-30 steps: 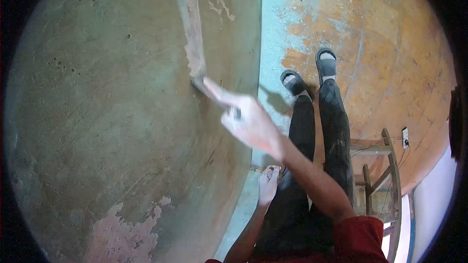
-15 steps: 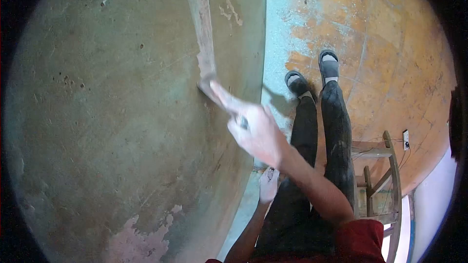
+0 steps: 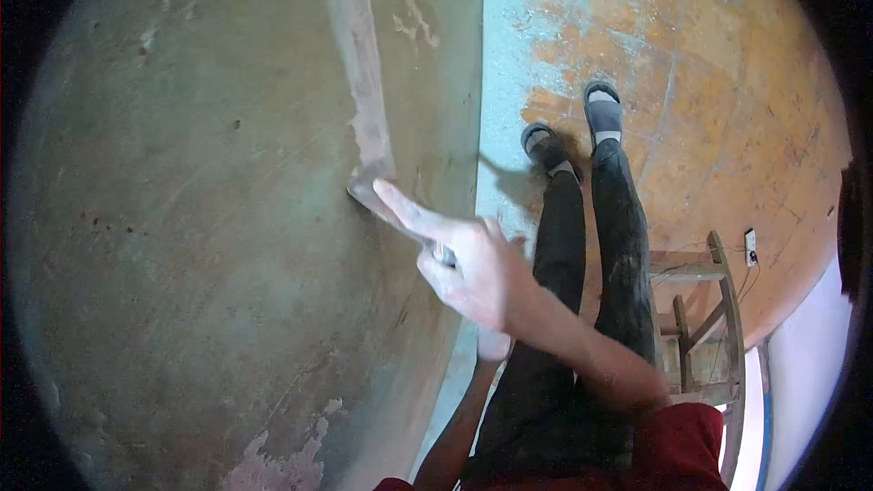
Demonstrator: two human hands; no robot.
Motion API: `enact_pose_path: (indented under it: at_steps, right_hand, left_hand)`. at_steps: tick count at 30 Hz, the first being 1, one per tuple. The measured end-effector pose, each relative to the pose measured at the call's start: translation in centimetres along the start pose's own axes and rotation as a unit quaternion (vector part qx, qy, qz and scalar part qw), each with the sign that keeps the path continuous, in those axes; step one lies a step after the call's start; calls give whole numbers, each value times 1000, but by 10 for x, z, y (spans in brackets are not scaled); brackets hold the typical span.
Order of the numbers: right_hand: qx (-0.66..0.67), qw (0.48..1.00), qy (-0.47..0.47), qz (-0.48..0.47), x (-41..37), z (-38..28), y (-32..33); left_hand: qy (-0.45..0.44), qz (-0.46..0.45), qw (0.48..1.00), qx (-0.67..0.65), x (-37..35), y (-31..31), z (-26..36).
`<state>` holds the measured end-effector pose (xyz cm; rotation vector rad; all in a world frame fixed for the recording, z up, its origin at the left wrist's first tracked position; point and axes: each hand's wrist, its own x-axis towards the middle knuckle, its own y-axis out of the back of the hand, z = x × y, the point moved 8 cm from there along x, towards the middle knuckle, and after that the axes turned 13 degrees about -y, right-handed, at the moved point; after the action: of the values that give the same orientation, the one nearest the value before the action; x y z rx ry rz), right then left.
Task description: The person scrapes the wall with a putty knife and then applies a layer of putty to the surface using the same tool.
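My right hand [image 3: 477,273] is closed around a scraper [image 3: 366,193], its index finger stretched along the tool toward the blade. The blade lies against the greenish-brown wall [image 3: 227,245], at the lower end of a long pale strip [image 3: 366,82] where the surface coat is off. Below and partly behind my right hand is my left hand [image 3: 493,345]; its fingers are hidden, so what it holds, if anything, does not show.
Pale flakes and dust cover the floor [image 3: 509,55] along the wall's foot; farther right it is orange and worn. My slippered feet [image 3: 604,114] stand there. A wooden frame [image 3: 732,318] is at the right, near a power socket strip [image 3: 750,247] with a cord.
The scraper in my right hand has moved down the wall, and the pale strip reaches a little lower. My left hand is now more covered by the right. The view has shifted slightly.
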<state>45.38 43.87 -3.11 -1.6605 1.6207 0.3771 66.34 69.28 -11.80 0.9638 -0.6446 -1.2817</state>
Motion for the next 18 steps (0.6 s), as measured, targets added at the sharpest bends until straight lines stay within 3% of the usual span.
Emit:
enact_pose_path:
  at_steps: [2, 6, 10, 13, 18]
  right_hand:
    - [18, 999, -44, -8, -4, -1, -6]
    - [-5, 1000, -1, -1, 5, -1, 1]
    - [72, 997, 3, -9, 1, -2, -9]
    - [48, 997, 24, 47, 19, -13, 6]
    - [76, 997, 17, -1, 3, -2, -6]
  left_hand:
    - [29, -46, 997, -47, 10, -14, -4]
    - [105, -167, 971, -135, -6, -31, -10]
    - [163, -268, 926, -211, 3, -26, -24]
    - [212, -351, 873, -263, 5, -3, -38]
    - [194, -354, 886, -226, 21, 3, -34]
